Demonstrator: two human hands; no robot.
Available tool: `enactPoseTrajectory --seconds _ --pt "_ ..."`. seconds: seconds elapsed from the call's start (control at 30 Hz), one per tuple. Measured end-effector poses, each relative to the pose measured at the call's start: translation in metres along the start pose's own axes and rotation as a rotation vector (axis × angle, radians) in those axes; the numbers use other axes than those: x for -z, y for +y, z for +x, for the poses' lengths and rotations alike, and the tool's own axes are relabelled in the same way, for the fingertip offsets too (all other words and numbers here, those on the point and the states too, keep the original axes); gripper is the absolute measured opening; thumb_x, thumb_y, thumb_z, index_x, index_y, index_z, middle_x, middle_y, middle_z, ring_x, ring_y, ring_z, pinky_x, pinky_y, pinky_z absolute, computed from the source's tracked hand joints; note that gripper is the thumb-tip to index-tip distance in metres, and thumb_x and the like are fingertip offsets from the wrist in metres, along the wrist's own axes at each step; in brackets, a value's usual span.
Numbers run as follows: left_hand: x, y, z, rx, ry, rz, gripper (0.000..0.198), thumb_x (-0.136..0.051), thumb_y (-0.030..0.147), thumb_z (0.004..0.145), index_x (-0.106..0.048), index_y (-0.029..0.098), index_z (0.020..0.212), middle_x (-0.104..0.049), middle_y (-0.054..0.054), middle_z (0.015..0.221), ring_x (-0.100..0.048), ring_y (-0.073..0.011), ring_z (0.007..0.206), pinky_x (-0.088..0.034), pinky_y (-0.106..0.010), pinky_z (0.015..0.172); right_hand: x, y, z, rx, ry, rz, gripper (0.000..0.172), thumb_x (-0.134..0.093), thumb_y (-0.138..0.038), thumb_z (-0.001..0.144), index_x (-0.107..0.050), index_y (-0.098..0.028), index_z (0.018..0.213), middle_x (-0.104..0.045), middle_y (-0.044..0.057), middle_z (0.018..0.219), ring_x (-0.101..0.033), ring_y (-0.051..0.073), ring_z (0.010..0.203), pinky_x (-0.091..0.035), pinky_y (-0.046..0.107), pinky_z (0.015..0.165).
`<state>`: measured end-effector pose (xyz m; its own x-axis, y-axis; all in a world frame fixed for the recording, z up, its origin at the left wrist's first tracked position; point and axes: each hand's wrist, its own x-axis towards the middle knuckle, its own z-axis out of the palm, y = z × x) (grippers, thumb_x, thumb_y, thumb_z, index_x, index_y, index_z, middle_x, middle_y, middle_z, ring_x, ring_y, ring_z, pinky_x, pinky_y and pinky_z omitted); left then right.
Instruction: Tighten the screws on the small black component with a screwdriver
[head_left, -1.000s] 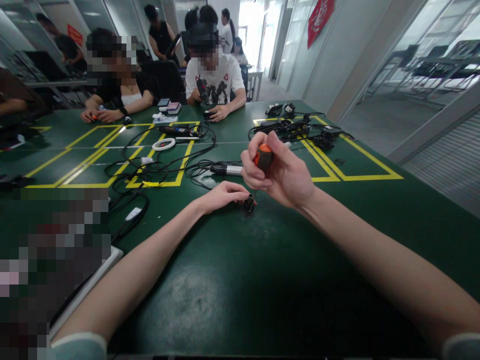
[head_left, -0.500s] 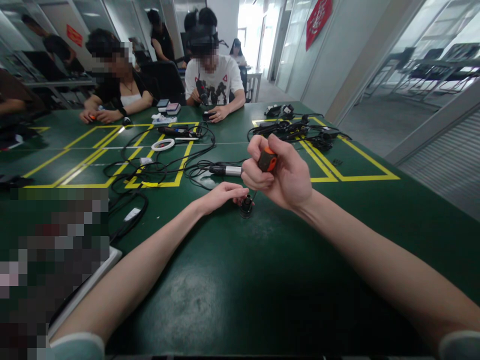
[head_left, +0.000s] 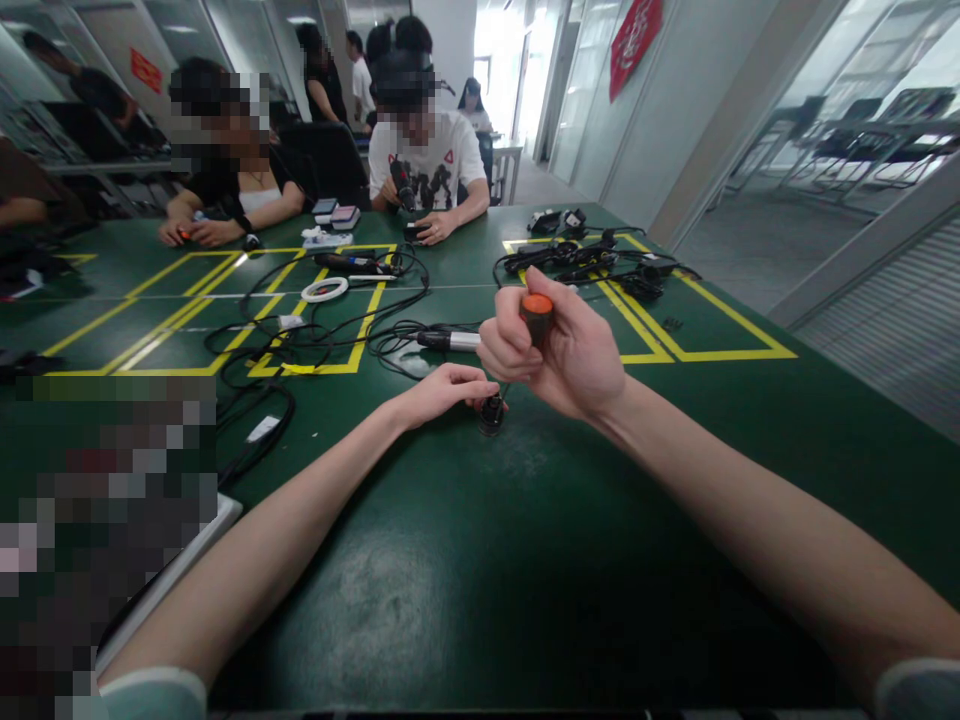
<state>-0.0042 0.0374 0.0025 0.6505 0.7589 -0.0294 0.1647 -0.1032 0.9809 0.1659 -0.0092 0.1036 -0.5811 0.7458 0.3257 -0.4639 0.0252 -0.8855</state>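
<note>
My right hand (head_left: pixel 559 340) is closed around the dark handle of a screwdriver (head_left: pixel 537 306) with an orange end cap, which points up towards me. Its thin shaft runs down from the fist towards a small black round part (head_left: pixel 491 412) on the green table (head_left: pixel 420 560). My left hand (head_left: pixel 450 392) is closed on that part from its left side, thumb and fingers around its upper edge. Whether the screwdriver's tip touches the part, I cannot make out.
Just beyond my hands lies a silver-and-black cylindrical tool (head_left: pixel 450 341) with cables. Tangled black cables (head_left: pixel 577 258) lie at the far right. A white ring (head_left: pixel 325 290) rests inside yellow tape marks. Across the table, a person (head_left: pixel 427 165) holds a dark tool; another person (head_left: pixel 240 190) sits beside.
The screwdriver's handle has turned and tilted in my right hand, so its orange cap now faces up. My left hand and the black part have stayed in place.
</note>
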Motion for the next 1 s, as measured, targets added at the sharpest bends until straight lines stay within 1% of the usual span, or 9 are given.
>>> enactPoseTrajectory --seconds 0.1,0.2,0.27,0.37,0.47,0.63,0.73,0.87,1.0 --pt "-0.0003 0.0003 0.0000 0.012 0.003 0.004 0.043 -0.076 0.055 0.084 -0.075 0.013 0.083 -0.076 -0.007 0.086 -0.061 -0.0166 0.080 -0.047 -0.029 0.076 0.0032 0.0023 -0.0008 0.017 -0.032 0.007 0.065 -0.046 -0.069 0.102 -0.046 -0.021 0.058 -0.024 -0.008 0.045 -0.020 0.008 0.041 -0.025 0.021 0.041" --pt "-0.0005 0.0006 -0.0001 0.007 0.001 0.014 0.042 -0.076 0.055 0.084 -0.075 0.013 0.083 -0.075 -0.007 0.085 -0.062 -0.0166 0.081 -0.047 -0.029 0.077 0.0034 0.0030 -0.0023 0.006 -0.002 0.010 0.059 -0.050 -0.071 0.100 -0.050 -0.022 0.067 -0.023 -0.010 0.046 -0.017 0.008 0.040 -0.024 0.021 0.040" --pt "-0.0006 0.0005 -0.0002 0.002 -0.004 0.012 0.043 -0.075 0.056 0.085 -0.075 0.013 0.084 -0.075 -0.006 0.085 -0.062 -0.0163 0.080 -0.047 -0.029 0.078 0.0021 0.0028 -0.0029 0.003 0.015 0.011 0.053 -0.053 -0.068 0.100 -0.050 -0.023 0.072 -0.025 -0.011 0.046 -0.017 0.008 0.040 -0.024 0.021 0.040" --pt "-0.0008 -0.0007 -0.0001 -0.013 0.001 0.001 0.044 -0.074 0.057 0.087 -0.073 0.014 0.081 -0.075 -0.006 0.084 -0.060 -0.0156 0.079 -0.047 -0.029 0.078 0.0005 0.0017 -0.0026 0.027 -0.001 -0.003 0.049 -0.057 -0.063 0.101 -0.051 -0.022 0.073 -0.033 -0.009 0.048 -0.023 0.008 0.041 -0.026 0.020 0.042" --pt "-0.0008 -0.0021 0.0000 -0.028 0.013 -0.010 0.042 -0.072 0.055 0.089 -0.072 0.014 0.079 -0.074 -0.005 0.082 -0.061 -0.0158 0.079 -0.048 -0.029 0.080 0.0012 -0.0002 -0.0012 0.037 -0.040 -0.021 0.054 -0.054 -0.061 0.103 -0.053 -0.020 0.067 -0.039 -0.006 0.050 -0.027 0.008 0.042 -0.026 0.021 0.041" --pt "-0.0004 -0.0024 0.0001 -0.011 0.004 -0.001 0.044 -0.073 0.057 0.088 -0.070 0.015 0.075 -0.076 -0.006 0.084 -0.065 -0.0187 0.085 -0.050 -0.031 0.083 0.0055 -0.0015 0.0002 -0.017 -0.012 -0.019 0.065 -0.047 -0.067 0.104 -0.047 -0.020 0.058 -0.028 -0.007 0.046 -0.021 0.008 0.041 -0.024 0.021 0.040" --pt "0.0002 -0.0013 -0.0002 -0.007 0.002 0.012 0.046 -0.075 0.059 0.085 -0.071 0.015 0.074 -0.077 -0.007 0.086 -0.066 -0.0195 0.086 -0.050 -0.031 0.082 0.0078 -0.0009 -0.0002 -0.001 -0.038 0.000 0.068 -0.045 -0.073 0.101 -0.047 -0.021 0.057 -0.025 -0.008 0.045 -0.019 0.007 0.040 -0.024 0.021 0.039" --pt "0.0009 0.0007 -0.0012 0.000 -0.009 0.029 0.044 -0.075 0.058 0.085 -0.074 0.015 0.079 -0.078 -0.007 0.087 -0.066 -0.0190 0.085 -0.050 -0.031 0.080 0.0084 -0.0002 -0.0015 -0.001 -0.041 -0.012 0.066 -0.048 -0.075 0.099 -0.050 -0.022 0.061 -0.025 -0.009 0.046 -0.018 0.008 0.041 -0.023 0.022 0.039" --pt "0.0006 0.0010 -0.0015 -0.004 -0.009 0.028 0.043 -0.075 0.057 0.085 -0.074 0.015 0.079 -0.077 -0.006 0.085 -0.066 -0.0186 0.084 -0.050 -0.031 0.081 0.0066 0.0022 -0.0018 0.011 -0.049 0.023 0.058 -0.052 -0.069 0.101 -0.052 -0.022 0.068 -0.027 -0.010 0.047 -0.018 0.007 0.040 -0.023 0.020 0.039"
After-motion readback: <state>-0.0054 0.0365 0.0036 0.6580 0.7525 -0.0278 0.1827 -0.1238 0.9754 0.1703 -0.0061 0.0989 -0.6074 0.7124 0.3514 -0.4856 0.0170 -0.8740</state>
